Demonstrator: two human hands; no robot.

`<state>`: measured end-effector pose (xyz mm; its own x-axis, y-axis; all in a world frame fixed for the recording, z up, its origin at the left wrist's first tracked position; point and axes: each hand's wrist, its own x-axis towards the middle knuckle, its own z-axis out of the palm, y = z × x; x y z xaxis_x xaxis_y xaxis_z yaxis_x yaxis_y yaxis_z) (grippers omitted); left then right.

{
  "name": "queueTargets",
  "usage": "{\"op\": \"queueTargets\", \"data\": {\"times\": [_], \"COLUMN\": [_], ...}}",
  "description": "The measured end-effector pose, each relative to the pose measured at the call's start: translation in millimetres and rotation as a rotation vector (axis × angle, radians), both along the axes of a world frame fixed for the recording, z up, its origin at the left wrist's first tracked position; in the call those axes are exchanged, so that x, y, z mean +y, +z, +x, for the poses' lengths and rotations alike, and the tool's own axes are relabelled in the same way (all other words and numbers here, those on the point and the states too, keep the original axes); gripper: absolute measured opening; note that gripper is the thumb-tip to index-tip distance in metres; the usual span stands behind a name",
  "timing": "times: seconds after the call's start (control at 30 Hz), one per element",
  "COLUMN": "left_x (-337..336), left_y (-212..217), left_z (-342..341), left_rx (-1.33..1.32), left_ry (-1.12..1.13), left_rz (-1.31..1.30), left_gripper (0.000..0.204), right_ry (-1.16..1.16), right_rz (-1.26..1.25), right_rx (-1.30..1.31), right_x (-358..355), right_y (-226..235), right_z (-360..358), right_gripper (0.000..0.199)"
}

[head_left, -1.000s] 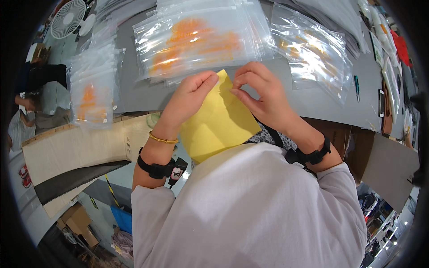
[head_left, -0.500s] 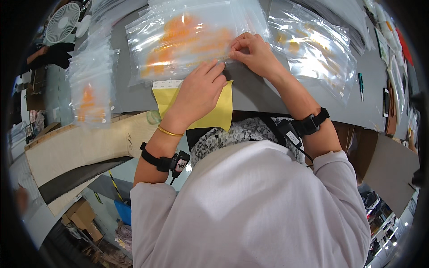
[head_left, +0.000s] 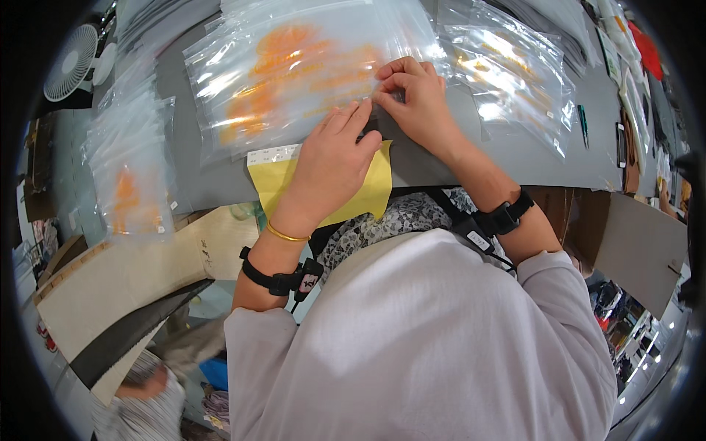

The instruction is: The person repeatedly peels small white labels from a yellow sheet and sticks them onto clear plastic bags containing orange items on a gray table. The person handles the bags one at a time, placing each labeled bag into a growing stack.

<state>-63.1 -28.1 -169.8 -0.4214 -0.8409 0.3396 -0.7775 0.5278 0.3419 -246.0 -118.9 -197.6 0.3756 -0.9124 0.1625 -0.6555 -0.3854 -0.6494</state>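
A stack of clear plastic bags (head_left: 294, 81) with orange print lies in front of me. My left hand (head_left: 338, 151) rests over its near right edge, fingers stretched out and fingertips touching the plastic, thumb apart. My right hand (head_left: 417, 95) is beside it at the stack's right corner, thumb and forefinger pinched together. Whatever they hold is too small or hidden to make out. Under my left hand, a yellow backing sheet (head_left: 276, 180) with a strip of small white labels (head_left: 272, 154) along its top hangs over the table edge, partly covered by the hand.
More printed clear bags lie at the left (head_left: 136, 176) and right (head_left: 515, 81), some with a small white label. A pen (head_left: 583, 125) and a dark phone-like object (head_left: 621, 145) are at the right. A white fan (head_left: 73, 62) stands far left. Another person (head_left: 147, 397) is at lower left.
My view has shifted slightly. Both hands stay at the stack's corner, the right still pinching, the left thumb more spread. Another person has come into view at lower left.
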Motion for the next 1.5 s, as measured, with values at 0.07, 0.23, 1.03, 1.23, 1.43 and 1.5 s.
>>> {"op": "queueTargets", "data": {"times": [0.07,0.23,1.03,1.23,1.43,1.5], "left_x": [-1.6,-1.2,-5.4,-24.9,-27.5,-21.6], "left_y": [0.5,3.8,38.0,48.8,57.0,58.5], "left_z": [-1.3,-2.8,28.3,-8.3,-18.9,-17.3], "left_rx": [-0.032,-0.036,0.595,0.484,0.804,0.912], "left_ry": [-0.011,-0.039,0.210,0.258,0.223,0.253], "left_rz": [0.014,0.063,0.875,0.839,0.988,1.091], "left_gripper": [0.014,0.013,0.023,0.027,0.027,0.028], "right_ry": [0.042,0.096,-0.075,0.347,0.191,0.205], "right_rz": [-0.109,-0.333,-0.688,-0.361,-0.703,-0.687], "right_rx": [0.138,0.481,0.661,-0.164,-0.051,-0.079], "right_x": [1.1,-43.4,-177.3,-22.8,20.5,21.1], "right_y": [13.9,42.8,70.1,59.7,43.3,47.0], "right_z": [-1.7,6.3,-203.3,-85.7,-45.6,-44.4], "right_gripper": [0.017,0.032,0.029,0.036,0.029,0.028]}}
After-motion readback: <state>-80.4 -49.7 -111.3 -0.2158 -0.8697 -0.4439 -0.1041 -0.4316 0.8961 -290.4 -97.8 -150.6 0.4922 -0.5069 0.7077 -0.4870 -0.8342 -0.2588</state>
